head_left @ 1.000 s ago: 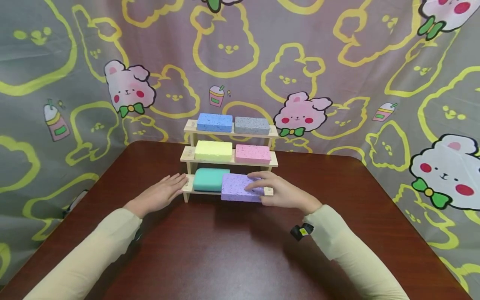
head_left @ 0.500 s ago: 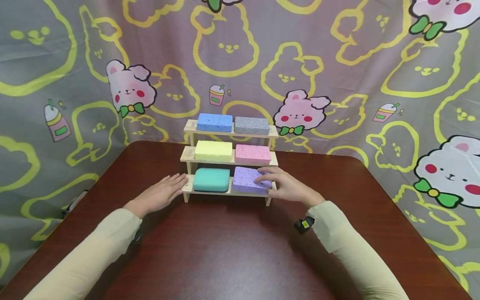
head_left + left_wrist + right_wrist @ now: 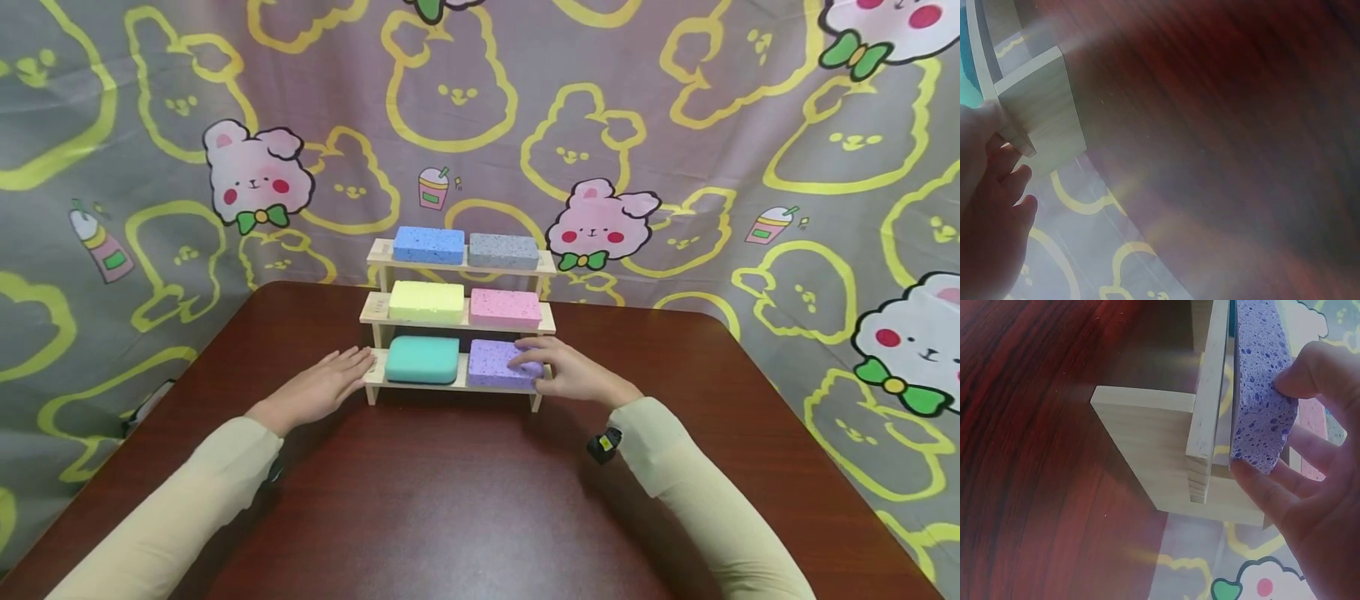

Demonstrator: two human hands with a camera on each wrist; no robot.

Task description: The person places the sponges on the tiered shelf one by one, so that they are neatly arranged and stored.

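Observation:
A purple speckled sponge (image 3: 491, 362) lies on the right of the bottom tier of a pale wooden three-tier shelf (image 3: 459, 386). My right hand (image 3: 576, 372) holds it at its right end; the right wrist view shows the thumb against one face and fingers (image 3: 1266, 487) at the far edge. To its left sits a teal sponge (image 3: 422, 360). My left hand (image 3: 318, 390) rests on the left end of the bottom tier, fingers fairly straight in the head view. The left wrist view shows fingers (image 3: 1016, 181) beside the board's end; their contact is partly hidden.
The middle tier carries a yellow sponge (image 3: 426, 302) and a pink sponge (image 3: 506, 307). On the top tier are a blue sponge (image 3: 428, 244) and a grey sponge (image 3: 502, 250). The shelf stands on a dark reddish-brown table (image 3: 442, 500), with a patterned curtain (image 3: 480, 175) behind.
The purple sponge has moved right and back from in front of the teal sponge, then settled lower on the bottom tier, carried by my right hand. My left hand has stayed put.

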